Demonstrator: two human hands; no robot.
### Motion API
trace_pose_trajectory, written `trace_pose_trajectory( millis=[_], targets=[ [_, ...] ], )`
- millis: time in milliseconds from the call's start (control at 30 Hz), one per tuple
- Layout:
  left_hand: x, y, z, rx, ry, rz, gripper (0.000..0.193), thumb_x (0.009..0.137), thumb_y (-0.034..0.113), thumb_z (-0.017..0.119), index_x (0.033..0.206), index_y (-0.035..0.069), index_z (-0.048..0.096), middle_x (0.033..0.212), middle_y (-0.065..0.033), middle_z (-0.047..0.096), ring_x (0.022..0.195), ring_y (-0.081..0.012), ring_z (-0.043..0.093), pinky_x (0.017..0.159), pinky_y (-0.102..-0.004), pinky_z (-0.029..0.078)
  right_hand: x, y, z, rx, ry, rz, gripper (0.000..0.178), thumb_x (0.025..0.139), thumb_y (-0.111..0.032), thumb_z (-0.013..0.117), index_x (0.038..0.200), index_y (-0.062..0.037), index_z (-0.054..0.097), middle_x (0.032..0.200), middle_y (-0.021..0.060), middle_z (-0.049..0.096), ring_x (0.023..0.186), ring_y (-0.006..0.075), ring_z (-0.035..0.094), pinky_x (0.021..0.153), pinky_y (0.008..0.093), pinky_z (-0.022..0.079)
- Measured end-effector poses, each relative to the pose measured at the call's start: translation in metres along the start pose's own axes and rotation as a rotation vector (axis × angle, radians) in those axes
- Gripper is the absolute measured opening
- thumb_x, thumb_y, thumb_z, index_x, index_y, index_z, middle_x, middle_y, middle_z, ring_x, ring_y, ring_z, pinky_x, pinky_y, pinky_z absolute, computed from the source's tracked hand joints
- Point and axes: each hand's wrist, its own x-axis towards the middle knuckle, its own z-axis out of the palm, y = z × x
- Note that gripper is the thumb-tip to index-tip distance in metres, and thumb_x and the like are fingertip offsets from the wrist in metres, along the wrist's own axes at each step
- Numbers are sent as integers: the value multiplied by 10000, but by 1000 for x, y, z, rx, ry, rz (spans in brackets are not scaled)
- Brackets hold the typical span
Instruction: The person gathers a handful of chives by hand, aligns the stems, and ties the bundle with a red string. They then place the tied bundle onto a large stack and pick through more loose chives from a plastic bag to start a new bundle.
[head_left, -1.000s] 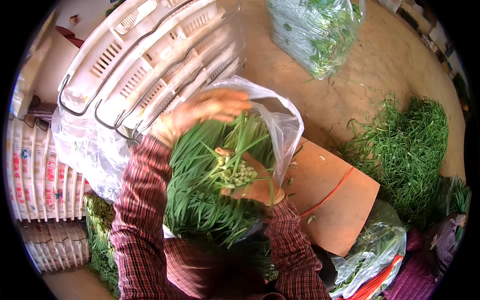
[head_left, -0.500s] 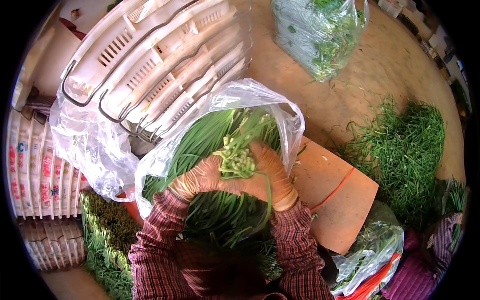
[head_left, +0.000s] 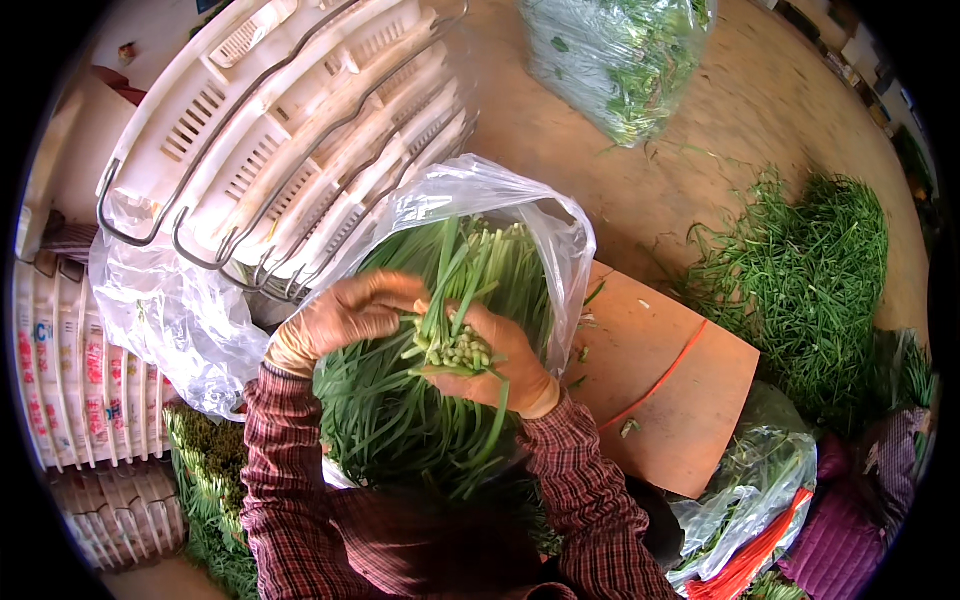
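A bunch of garlic chives, its pale cut stem ends bundled toward me, is gripped by my right hand in a tan glove. Some long leaves hang loose from the bunch. My left hand, gloved alike, is just left of the bunch with its fingers bent toward it. Motion smears those fingertips, so whether they pinch a leaf is unclear. Beneath both hands, more garlic chives lie in layers inside a clear plastic bag, whose mouth stands open around them.
Stacked white crates with metal handles stand at upper left beside a crumpled plastic bag. A tan board with a red tie lies right. Beyond are a green heap and a filled bag. Red ties lie lower right.
My left hand has come off the bunch and moved left, its fingers now blurred. The right hand keeps hold of the bunch, which has shifted slightly left and down.
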Motion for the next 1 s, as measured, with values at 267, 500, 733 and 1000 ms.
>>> trace_pose_trajectory(
  millis=[267, 500, 733, 1000],
  targets=[
    [78, -16, 54, -165, -399, 199, 488, 1016, 293, 587, 1359, -50, 533, 1313, -220, 621, 1206, -343, 625, 1018, -472, 518, 1, -11, -7, -194, -6, -254, 575, 764, -86, 852, 1288, -74, 614, 1083, 47, 677, 949, 183, 644, 901, 331, 478],
    [66, -79, 46, -123, -293, 186, 445, 1001, 251, 612, 1342, -30, 560, 1310, -201, 630, 1191, -323, 630, 1026, -446, 514, -9, -31, -6, 198, 11, -54, 723, 770, 15, 822, 1416, -26, 499, 1307, 89, 597, 1133, 206, 621, 968, 391, 512],
    [42, -96, 64, -190, -120, 144, 417, 975, 211, 658, 1321, -12, 590, 1296, -181, 646, 1170, -301, 638, 1034, -420, 509, 12, -160, -52, 417, 101, -382, 755, 818, -5, 782, 1465, -24, 394, 1218, 134, 615, 1133, 278, 624, 908, 426, 600],
    [32, -88, 53, -307, 391, 202, 395, 944, 165, 710, 1296, 9, 623, 1280, -159, 664, 1146, -276, 647, 1044, -392, 503, -73, -313, -14, 8, 130, -615, 870, 813, -295, 780, 1500, -4, 332, 1181, 108, 559, 1073, 244, 589, 1007, 429, 491]
  ],
)
